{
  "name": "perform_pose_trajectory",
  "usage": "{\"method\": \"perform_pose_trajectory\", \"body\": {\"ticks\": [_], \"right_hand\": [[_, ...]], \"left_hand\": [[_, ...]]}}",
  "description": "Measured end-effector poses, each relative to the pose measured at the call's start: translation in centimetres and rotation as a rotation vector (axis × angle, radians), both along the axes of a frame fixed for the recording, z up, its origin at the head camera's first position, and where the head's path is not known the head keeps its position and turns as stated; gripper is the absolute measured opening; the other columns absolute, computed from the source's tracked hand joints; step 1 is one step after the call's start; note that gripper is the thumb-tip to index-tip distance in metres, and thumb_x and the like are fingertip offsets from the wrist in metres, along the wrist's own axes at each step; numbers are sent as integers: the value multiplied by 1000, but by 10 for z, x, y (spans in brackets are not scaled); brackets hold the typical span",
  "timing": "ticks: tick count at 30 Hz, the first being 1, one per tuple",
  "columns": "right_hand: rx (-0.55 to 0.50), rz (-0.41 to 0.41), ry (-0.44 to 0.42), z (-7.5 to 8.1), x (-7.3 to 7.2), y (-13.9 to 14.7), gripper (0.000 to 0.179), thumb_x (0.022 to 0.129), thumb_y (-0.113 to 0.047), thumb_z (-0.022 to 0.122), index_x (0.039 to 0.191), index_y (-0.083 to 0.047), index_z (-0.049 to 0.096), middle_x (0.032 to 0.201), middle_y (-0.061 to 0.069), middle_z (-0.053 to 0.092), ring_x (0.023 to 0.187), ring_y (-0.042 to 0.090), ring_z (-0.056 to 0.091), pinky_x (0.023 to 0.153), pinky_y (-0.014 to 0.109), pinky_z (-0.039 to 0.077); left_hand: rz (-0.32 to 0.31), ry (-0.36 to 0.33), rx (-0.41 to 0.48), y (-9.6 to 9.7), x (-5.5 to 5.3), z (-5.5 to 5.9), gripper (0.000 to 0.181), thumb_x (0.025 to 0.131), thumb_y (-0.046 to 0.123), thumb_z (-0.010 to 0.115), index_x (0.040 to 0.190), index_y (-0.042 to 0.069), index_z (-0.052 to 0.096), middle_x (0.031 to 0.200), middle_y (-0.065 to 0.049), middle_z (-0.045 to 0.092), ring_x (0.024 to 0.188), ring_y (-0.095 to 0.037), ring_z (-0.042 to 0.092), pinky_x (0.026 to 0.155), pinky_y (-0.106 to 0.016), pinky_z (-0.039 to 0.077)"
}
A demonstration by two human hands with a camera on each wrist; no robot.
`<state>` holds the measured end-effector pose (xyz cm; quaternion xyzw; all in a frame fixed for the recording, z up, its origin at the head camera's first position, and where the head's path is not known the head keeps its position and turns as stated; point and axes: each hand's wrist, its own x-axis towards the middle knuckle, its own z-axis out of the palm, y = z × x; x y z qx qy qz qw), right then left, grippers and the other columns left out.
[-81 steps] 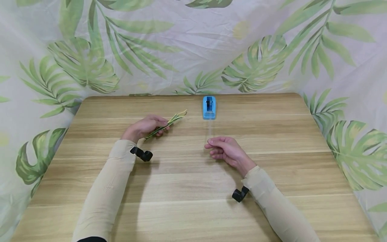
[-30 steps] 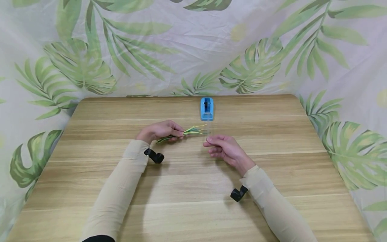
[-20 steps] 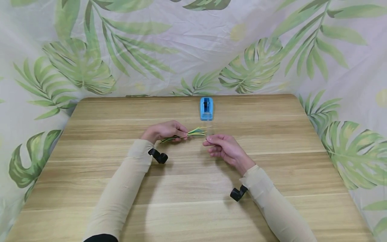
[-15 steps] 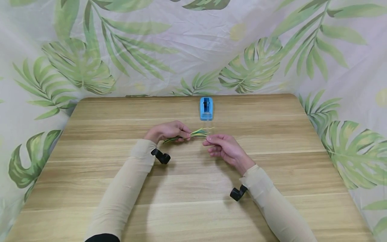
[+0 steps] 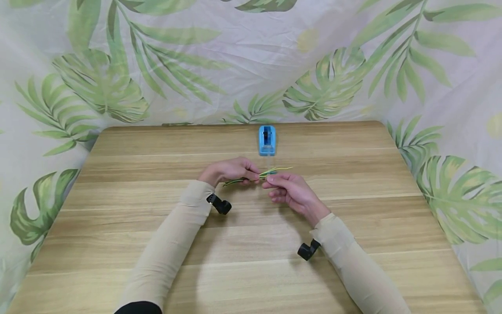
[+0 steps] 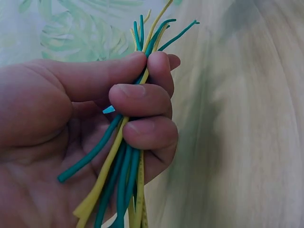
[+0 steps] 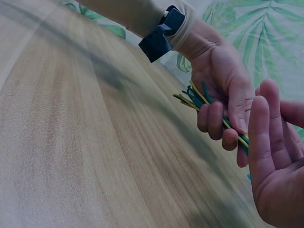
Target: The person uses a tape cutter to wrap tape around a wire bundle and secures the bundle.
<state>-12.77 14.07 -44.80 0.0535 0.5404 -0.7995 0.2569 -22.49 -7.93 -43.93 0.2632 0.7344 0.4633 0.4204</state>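
The left hand (image 5: 233, 169) is closed around a bundle of green and yellow wires (image 6: 125, 171). In the left wrist view its thumb presses the wires against the index finger, and the other fingers curl across them. The bundle is held above the desk (image 5: 251, 244), near its middle, and lies roughly crosswise. The wires fan out at both ends; one yellow wire reaches past the right fingertips.

The right hand (image 5: 293, 189) is just beside the left. Its thumb and index finger are brought together in a pinch on the tape (image 5: 269, 162), a clear, narrow strip. The right wrist view shows other fingers of this hand extended. The tape runs from the dispenser (image 5: 267, 141) toward the right fingertips, and the wires cross its line there. Whether wires and tape touch cannot be determined.

The dispenser is blue, with a dark hub, and stands near the far edge of the desk, beyond both hands. Both arms wear beige sleeves (image 5: 361, 261), with a black camera (image 5: 219, 204) at each wrist. Behind the desk hangs a pale cloth (image 5: 251, 56) printed with green leaves.
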Motion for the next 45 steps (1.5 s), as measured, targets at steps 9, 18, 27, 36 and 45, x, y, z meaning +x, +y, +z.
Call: {"method": "perform_pose_trajectory", "body": {"ticks": [9,18,27,36,45], "right_hand": [[-15,3,9,0,1,1,11,102,-7,60,103,-5,71,90,5,76,62,10,68,61,27,58],[-43,3,11,0,2,3,20,102,-6,59,116,5,67,89,5,76,61,10,68,60,27,58],[-45,3,25,0,6,4,25,101,-5,58,122,9,64,91,5,76,62,10,68,61,26,58],[-28,2,24,0,6,4,35,101,-6,59,130,13,56,91,6,76,62,11,69,62,28,59],[-18,13,10,-4,10,5,43,101,-7,60,138,13,49,89,6,75,63,10,68,63,28,59]], "left_hand": [[-9,26,15,11,3,6,23,101,2,54,114,-6,71,71,-7,54,59,-12,45,55,-21,37],[-30,31,-5,16,5,13,24,102,5,56,117,-4,71,79,-11,60,63,-15,48,59,-22,39],[-34,38,-11,18,9,23,20,101,5,56,105,-3,74,73,-6,57,63,-14,48,63,-24,40],[-91,27,62,17,7,19,20,103,2,51,94,-2,69,73,-5,55,63,-13,46,61,-24,40],[-79,21,57,18,9,21,21,103,0,50,102,-16,64,80,-18,57,62,-12,46,60,-24,39]]}}
